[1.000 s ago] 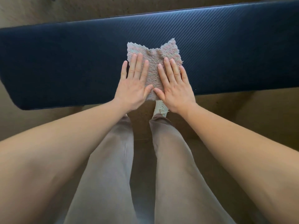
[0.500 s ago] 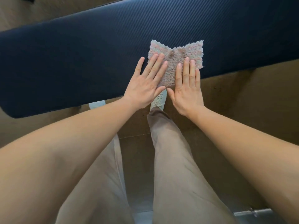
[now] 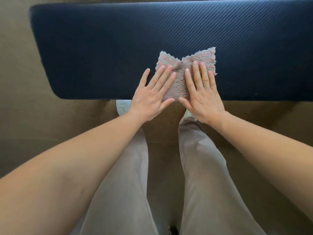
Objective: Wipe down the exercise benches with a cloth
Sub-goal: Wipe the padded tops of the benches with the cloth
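Observation:
A long dark navy padded bench (image 3: 101,48) runs across the upper part of the view, its rounded left end showing. A fluffy pink-and-grey cloth (image 3: 186,65) lies on the pad near its front edge, bunched in the middle. My left hand (image 3: 150,99) lies flat with its fingertips on the cloth's left part and its little finger on the bare pad. My right hand (image 3: 203,97) lies flat on the cloth's right part. Both hands press down with fingers spread, and neither one curls around the cloth.
Brown floor (image 3: 33,116) surrounds the bench. My legs in light trousers (image 3: 199,167) stand just in front of it, with a pale shoe (image 3: 122,106) poking out under the front edge.
Both hands slid the cloth to the right along the front edge, then back toward the left and further onto the pad. The bench's left end is now fully in view.

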A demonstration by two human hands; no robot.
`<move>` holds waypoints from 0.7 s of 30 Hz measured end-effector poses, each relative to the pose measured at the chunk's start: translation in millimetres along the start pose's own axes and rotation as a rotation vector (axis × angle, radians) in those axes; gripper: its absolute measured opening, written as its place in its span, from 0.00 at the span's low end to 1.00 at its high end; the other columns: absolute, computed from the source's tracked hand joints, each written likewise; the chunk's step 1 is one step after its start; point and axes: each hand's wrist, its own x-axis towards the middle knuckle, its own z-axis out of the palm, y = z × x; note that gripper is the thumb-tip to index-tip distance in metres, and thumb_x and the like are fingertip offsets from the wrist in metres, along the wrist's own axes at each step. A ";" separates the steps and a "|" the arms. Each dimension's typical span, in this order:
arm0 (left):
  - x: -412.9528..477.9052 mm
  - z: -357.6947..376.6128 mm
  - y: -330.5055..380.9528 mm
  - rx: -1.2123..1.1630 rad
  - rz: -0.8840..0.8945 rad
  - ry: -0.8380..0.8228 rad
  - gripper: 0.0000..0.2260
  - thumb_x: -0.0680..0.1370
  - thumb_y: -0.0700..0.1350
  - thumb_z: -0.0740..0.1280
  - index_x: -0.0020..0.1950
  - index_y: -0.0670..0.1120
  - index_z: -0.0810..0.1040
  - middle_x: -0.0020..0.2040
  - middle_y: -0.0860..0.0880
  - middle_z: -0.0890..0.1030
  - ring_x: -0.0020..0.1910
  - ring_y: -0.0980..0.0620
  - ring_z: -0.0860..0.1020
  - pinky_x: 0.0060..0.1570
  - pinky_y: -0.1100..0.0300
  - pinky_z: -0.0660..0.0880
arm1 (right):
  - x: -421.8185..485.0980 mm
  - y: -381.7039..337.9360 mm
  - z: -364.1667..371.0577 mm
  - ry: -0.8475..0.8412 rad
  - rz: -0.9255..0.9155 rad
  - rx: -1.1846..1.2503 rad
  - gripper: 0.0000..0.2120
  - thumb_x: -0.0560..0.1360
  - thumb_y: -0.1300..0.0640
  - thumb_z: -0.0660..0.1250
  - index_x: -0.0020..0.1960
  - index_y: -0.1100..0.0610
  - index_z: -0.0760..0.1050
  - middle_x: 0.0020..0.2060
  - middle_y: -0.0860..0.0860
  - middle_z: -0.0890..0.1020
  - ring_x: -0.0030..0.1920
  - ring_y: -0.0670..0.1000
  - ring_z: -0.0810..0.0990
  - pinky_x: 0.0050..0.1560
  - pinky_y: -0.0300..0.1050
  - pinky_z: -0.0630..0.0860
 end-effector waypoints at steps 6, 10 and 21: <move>-68.3 3.8 -77.4 -0.007 -0.184 0.016 0.34 0.86 0.64 0.48 0.84 0.45 0.49 0.84 0.44 0.51 0.84 0.46 0.50 0.80 0.38 0.50 | 65.6 -91.2 -12.9 0.026 -0.134 0.011 0.39 0.84 0.34 0.47 0.84 0.60 0.43 0.83 0.62 0.45 0.83 0.62 0.43 0.82 0.59 0.41; -115.1 10.0 -129.1 -0.001 -0.311 0.006 0.34 0.86 0.64 0.45 0.84 0.45 0.46 0.85 0.44 0.48 0.84 0.46 0.47 0.80 0.38 0.48 | 101.7 -156.8 -17.5 0.025 -0.233 0.003 0.39 0.84 0.34 0.45 0.84 0.60 0.43 0.83 0.61 0.45 0.83 0.62 0.43 0.82 0.61 0.44; -201.8 26.7 -213.4 -0.094 -0.543 0.020 0.33 0.86 0.59 0.48 0.83 0.42 0.40 0.84 0.42 0.42 0.83 0.45 0.43 0.81 0.41 0.46 | 161.6 -286.3 -29.0 0.029 -0.389 -0.024 0.35 0.85 0.37 0.45 0.84 0.57 0.46 0.83 0.60 0.48 0.83 0.61 0.45 0.82 0.60 0.45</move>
